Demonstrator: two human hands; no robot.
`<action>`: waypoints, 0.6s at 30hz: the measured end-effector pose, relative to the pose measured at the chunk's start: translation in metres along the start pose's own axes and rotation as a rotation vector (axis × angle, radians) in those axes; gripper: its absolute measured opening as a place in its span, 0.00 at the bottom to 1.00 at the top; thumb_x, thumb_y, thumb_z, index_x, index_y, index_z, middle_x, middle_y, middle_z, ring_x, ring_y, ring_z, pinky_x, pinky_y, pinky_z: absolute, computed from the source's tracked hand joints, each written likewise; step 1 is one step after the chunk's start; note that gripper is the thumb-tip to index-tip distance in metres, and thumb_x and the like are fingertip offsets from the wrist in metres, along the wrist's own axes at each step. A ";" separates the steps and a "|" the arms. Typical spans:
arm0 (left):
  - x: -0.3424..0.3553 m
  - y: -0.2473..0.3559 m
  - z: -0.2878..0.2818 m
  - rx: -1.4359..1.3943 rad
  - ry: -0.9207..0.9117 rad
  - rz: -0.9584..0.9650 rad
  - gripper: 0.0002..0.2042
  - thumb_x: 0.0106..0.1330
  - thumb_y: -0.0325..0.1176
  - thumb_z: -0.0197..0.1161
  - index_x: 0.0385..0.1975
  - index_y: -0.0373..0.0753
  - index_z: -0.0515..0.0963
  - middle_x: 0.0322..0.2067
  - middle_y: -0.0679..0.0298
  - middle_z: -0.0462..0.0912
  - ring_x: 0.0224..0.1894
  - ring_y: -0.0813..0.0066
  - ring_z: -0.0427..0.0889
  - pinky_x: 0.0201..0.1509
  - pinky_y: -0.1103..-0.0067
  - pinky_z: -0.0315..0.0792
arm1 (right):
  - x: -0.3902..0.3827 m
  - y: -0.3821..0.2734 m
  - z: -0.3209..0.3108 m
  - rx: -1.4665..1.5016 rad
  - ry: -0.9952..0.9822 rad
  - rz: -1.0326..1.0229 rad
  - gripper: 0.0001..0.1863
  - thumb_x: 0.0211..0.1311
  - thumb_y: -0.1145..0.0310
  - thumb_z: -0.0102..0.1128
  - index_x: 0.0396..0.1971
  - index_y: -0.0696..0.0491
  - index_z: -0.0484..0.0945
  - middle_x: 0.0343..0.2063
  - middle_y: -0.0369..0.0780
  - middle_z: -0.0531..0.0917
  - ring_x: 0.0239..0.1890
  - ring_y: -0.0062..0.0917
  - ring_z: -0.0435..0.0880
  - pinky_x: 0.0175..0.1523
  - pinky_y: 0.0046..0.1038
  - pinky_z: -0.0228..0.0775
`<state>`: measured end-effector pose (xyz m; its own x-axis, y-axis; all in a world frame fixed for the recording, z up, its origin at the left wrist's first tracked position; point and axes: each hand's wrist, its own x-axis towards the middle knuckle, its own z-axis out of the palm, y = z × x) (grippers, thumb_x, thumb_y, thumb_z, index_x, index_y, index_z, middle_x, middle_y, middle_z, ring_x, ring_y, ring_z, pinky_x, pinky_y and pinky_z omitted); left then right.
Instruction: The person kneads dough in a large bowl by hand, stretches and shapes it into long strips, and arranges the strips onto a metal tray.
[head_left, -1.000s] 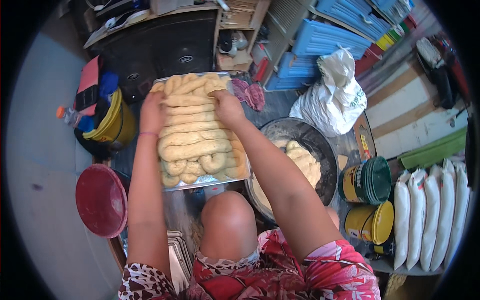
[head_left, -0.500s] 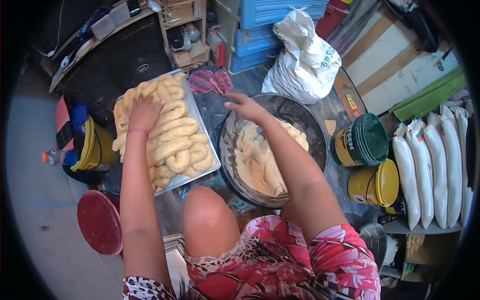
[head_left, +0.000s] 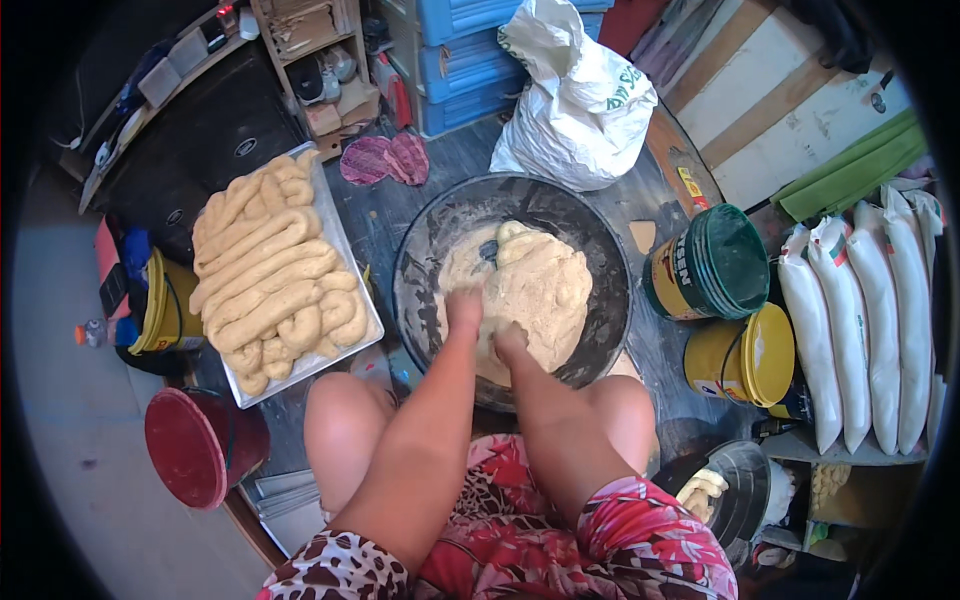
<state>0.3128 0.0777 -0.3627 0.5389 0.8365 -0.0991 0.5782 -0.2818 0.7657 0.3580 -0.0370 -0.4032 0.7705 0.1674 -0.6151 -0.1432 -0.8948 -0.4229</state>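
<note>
A large mass of pale dough lies in a wide black basin on the floor before me, with loose flour at its left side. My left hand reaches down into the floury left part, its fingers smeared by motion and partly hidden. Close beside it my right hand is curled against the near left edge of the dough. To the left of the basin, a metal tray holds several thick ropes of dough, laid side by side and looped at the near end.
Green buckets and a yellow bucket stand right of the basin, a white sack behind it. A dark red bucket is at the near left. Full white bags line the right. A black bowl with dough sits near my right leg.
My left hand has left the dough ropes on the tray and moved right into the basin. My right hand has come down from the basin's far rim to the dough. The view has shifted slightly.
</note>
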 end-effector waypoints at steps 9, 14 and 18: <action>-0.029 -0.054 0.044 -0.485 -0.114 -0.487 0.13 0.53 0.37 0.55 0.30 0.34 0.78 0.30 0.52 0.80 0.36 0.59 0.79 0.41 0.74 0.70 | 0.074 -0.045 -0.026 0.386 0.387 -0.184 0.35 0.44 0.68 0.59 0.56 0.59 0.60 0.52 0.51 0.66 0.56 0.42 0.64 0.59 0.34 0.57; 0.003 -0.040 0.050 -0.554 -0.146 -0.471 0.13 0.53 0.37 0.57 0.31 0.32 0.77 0.30 0.54 0.80 0.35 0.65 0.77 0.42 0.75 0.69 | 0.102 -0.054 -0.007 0.413 0.247 -0.186 0.35 0.43 0.69 0.62 0.54 0.63 0.61 0.55 0.51 0.64 0.56 0.41 0.66 0.56 0.33 0.60; -0.013 -0.066 0.041 -0.449 -0.183 -0.472 0.15 0.54 0.38 0.57 0.32 0.31 0.76 0.30 0.57 0.79 0.33 0.68 0.76 0.41 0.75 0.68 | 0.085 -0.050 0.008 0.173 0.285 -0.057 0.32 0.42 0.68 0.63 0.51 0.61 0.66 0.50 0.52 0.70 0.50 0.40 0.72 0.53 0.31 0.65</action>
<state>0.2923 0.0661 -0.4382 0.4087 0.7179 -0.5635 0.4879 0.3499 0.7997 0.4256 0.0249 -0.4399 0.9193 0.0709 -0.3870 -0.1795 -0.7997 -0.5730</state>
